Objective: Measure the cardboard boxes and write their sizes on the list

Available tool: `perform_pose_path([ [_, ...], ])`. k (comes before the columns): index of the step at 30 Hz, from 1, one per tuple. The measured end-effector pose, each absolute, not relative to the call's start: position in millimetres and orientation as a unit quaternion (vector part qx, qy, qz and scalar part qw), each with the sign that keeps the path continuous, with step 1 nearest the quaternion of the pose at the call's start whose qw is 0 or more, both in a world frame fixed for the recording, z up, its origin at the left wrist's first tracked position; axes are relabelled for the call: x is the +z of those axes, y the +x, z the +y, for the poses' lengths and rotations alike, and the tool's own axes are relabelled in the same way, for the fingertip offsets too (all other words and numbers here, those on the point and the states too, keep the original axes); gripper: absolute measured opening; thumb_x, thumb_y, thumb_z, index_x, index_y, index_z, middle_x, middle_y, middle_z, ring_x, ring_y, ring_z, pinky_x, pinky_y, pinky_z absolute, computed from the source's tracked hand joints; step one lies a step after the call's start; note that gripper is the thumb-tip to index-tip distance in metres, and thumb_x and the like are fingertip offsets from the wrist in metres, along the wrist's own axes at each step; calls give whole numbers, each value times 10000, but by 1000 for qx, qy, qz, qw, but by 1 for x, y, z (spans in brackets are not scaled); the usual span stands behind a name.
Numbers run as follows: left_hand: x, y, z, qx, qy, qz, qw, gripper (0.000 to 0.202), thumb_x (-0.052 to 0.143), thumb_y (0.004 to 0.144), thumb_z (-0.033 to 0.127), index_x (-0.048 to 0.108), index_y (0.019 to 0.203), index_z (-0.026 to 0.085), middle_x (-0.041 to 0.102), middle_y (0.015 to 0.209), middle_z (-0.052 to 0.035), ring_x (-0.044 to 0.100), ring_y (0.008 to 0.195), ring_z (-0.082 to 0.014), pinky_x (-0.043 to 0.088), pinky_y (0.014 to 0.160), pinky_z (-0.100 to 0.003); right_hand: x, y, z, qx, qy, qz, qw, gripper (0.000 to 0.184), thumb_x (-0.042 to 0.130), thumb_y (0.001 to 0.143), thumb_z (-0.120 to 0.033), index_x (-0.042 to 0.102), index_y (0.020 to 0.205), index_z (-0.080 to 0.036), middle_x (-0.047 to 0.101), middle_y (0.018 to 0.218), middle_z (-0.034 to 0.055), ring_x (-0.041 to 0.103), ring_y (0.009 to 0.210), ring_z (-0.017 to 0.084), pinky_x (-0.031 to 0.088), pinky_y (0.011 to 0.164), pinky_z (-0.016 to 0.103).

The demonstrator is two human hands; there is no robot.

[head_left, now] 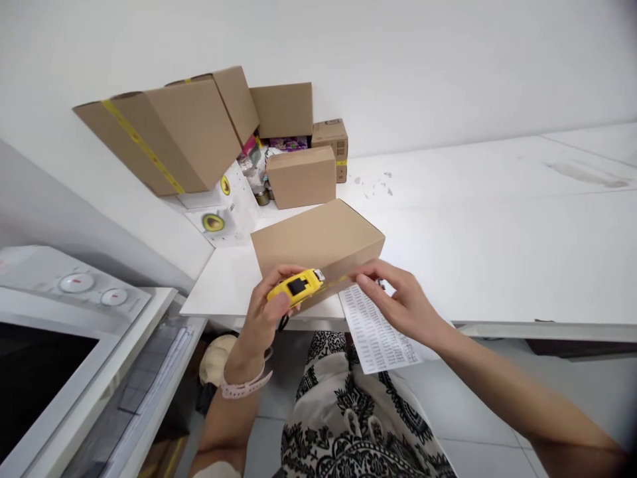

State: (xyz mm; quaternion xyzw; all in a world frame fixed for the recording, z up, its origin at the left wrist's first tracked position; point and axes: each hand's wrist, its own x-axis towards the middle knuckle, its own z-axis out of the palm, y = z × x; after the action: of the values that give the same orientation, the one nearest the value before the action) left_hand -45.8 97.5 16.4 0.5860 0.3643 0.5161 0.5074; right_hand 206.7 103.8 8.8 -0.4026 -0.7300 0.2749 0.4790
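Observation:
A yellow tape measure (295, 287) with a black lock button lies in my left hand (271, 299), fingers and thumb wrapped round its case. From its mouth a short stretch of yellow blade (334, 282) runs to the right along the near side of a closed cardboard box (316, 236). My right hand (393, 292) is closed in a pinch at the far end of that blade, close to the box's near right side. Below my right hand, a printed sheet of paper (375, 328) hangs over the table's front edge.
Several cardboard boxes, a big taped one (184, 126) among them, stand at the back left on the white table (472, 239). White avocado-print boxes (223, 222) support the big one. Jars and packets sit between boxes. A white microwave (74, 318) stands at left.

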Motion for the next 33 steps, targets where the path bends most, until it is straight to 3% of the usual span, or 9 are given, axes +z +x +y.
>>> perform_pose_path([
  [3, 22, -36, 93, 489, 608, 381, 496, 453, 710, 838, 523, 638, 1156, 209, 683, 903, -52, 550, 642, -132, 410, 539, -253, 31, 183, 111, 483, -369, -688, 397, 408, 478, 1010, -567, 625, 872, -212, 645, 791, 35, 585, 708, 157, 464, 648, 322],
  [5, 24, -35, 90, 477, 623, 398, 475, 446, 709, 842, 510, 622, 1170, 220, 656, 846, -23, 513, 618, -121, 401, 547, -248, 32, 171, 116, 572, -343, -650, 365, 449, 556, 945, -641, 556, 810, -213, 583, 705, 5, 541, 635, 134, 428, 583, 292],
  [10, 30, -48, 85, 462, 638, 432, 440, 450, 707, 831, 482, 605, 1190, 231, 672, 874, -25, 562, 657, -137, 425, 572, -243, 33, 164, 129, 684, -293, -583, 327, 461, 724, 827, -618, 525, 755, -208, 504, 604, -46, 446, 544, 92, 348, 514, 246],
  [14, 38, -68, 93, 498, 617, 478, 378, 381, 725, 800, 423, 639, 1110, 218, 701, 874, -40, 590, 683, -150, 438, 571, -235, 57, 190, 165, 638, -302, -587, 397, 354, 740, 836, -503, 595, 755, -191, 541, 648, -25, 468, 579, 99, 385, 553, 254],
  [18, 44, -94, 110, 536, 570, 545, 301, 334, 670, 823, 441, 679, 1038, 186, 676, 801, -34, 501, 587, -118, 328, 469, -205, 69, 228, 228, 565, -352, -568, 484, 276, 715, 850, -328, 567, 676, -174, 553, 674, 8, 476, 630, 111, 406, 622, 272],
  [24, 36, -124, 130, 496, 537, 604, 319, 405, 661, 800, 508, 703, 982, 149, 640, 702, -28, 486, 547, -122, 259, 421, -200, 24, 260, 288, 561, -454, -531, 445, 214, 627, 859, -214, 583, 656, -165, 557, 702, 37, 470, 671, 132, 395, 678, 300],
  [33, 35, -143, 151, 432, 568, 613, 339, 416, 622, 801, 551, 696, 883, 150, 630, 676, -29, 472, 537, -129, 263, 425, -220, -4, 255, 287, 550, -502, -536, 398, 163, 642, 813, -281, 629, 693, -172, 587, 794, 53, 513, 758, 166, 416, 758, 326],
])
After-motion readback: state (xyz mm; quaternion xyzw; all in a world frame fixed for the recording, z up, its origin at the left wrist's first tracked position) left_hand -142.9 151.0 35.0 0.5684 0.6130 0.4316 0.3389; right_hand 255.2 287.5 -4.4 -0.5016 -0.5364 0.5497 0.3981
